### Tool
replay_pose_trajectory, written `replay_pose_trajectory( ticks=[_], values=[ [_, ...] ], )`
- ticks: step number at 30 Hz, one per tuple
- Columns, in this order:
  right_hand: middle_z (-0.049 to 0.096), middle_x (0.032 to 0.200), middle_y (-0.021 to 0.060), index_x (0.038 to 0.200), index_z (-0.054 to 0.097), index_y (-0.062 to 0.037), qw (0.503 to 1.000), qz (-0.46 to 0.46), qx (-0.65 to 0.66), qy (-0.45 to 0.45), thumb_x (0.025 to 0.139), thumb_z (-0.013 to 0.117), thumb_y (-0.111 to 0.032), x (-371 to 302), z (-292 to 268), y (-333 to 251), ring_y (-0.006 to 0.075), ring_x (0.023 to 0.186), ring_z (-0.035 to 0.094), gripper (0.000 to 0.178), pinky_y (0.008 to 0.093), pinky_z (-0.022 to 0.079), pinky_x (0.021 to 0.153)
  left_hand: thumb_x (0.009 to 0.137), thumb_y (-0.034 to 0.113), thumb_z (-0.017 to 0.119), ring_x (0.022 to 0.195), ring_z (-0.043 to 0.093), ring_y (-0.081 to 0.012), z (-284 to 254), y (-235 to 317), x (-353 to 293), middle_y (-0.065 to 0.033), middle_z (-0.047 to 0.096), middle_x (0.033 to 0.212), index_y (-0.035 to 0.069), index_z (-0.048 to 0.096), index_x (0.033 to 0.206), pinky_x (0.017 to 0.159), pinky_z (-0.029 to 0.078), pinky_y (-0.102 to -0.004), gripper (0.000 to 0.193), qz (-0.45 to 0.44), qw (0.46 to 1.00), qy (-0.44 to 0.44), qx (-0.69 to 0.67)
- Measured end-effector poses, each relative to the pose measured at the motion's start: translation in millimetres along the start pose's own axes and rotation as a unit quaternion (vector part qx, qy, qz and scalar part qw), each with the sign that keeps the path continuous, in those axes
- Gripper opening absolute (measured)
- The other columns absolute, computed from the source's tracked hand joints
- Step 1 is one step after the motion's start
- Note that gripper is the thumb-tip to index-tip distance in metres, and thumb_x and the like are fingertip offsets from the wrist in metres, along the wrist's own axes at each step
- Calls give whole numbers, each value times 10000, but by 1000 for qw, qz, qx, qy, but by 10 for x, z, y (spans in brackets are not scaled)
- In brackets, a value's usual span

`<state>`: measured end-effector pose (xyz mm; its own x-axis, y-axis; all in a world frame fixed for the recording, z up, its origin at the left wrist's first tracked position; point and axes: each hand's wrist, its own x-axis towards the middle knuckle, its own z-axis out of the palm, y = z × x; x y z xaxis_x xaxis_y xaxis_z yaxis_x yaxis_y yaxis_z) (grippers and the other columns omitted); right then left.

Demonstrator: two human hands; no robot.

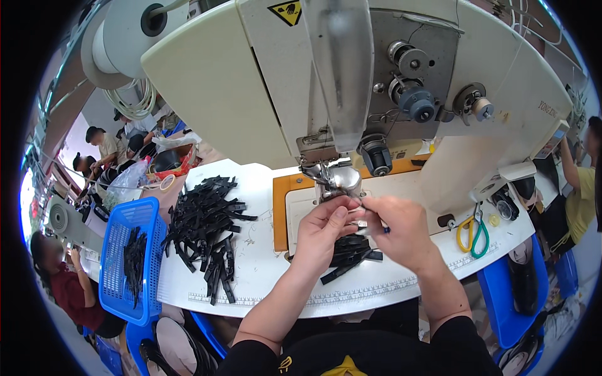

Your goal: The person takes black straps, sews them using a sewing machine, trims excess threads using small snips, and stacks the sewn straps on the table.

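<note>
Both hands meet just in front of the needle area of an industrial sewing machine (338, 182). My left hand (320, 230) is closed in a pinch, thumb against fingers, on something too small to make out. Beside it, my right hand (401, 233) is closed too; a small dark blue bit shows at its fingers, but the thing it belongs to is hidden. Several black strips (346, 255) lie on the table below and between the hands. A larger heap of black strips (204, 216) spreads to the left of my left hand.
A blue basket (103, 276) with more black strips stands at the table's left edge. Yellow-and-green-handled scissors (480, 235) lie on the right. A ruler strip (351, 293) runs along the front edge. Blue bins (492, 301) are below right. Other people sit at both sides.
</note>
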<state>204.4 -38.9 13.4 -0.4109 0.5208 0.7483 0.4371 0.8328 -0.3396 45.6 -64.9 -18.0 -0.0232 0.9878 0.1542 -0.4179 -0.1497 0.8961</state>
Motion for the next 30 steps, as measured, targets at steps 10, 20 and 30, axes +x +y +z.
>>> replay_pose_trajectory(
  ticks=[10, 20, 30],
  values=[
    [559, 868, 50, 1136, 499, -34, 957, 203, 202, -51, 710, 696, -4, -415, 260, -134, 102, 734, 563, 470, 234, 456, 596, 817, 49, 620, 621, 533, -43, -411, -144, -329, -39, 640, 793, -10, 618, 1026, 493, 396, -160, 218, -44, 996, 2, 84],
    [590, 773, 82, 978, 593, -5, 969, 182, 145, -81, 719, 655, 16, -497, 459, -138, 186, 715, 580, 266, 271, 458, 603, 815, 35, 614, 624, 546, -42, -628, -188, -477, -22, 625, 787, -8, 620, 1015, 505, 432, -165, 205, -42, 992, -25, 114],
    [612, 854, 84, 985, 586, -55, 962, 82, 129, -225, 716, 673, -108, -718, 861, -364, 260, 756, 610, 288, 336, 481, 646, 816, 35, 610, 547, 522, -35, -999, -263, -411, -4, 565, 731, -42, 597, 1010, 443, 411, -147, 209, 14, 986, 61, 151]
  ],
)
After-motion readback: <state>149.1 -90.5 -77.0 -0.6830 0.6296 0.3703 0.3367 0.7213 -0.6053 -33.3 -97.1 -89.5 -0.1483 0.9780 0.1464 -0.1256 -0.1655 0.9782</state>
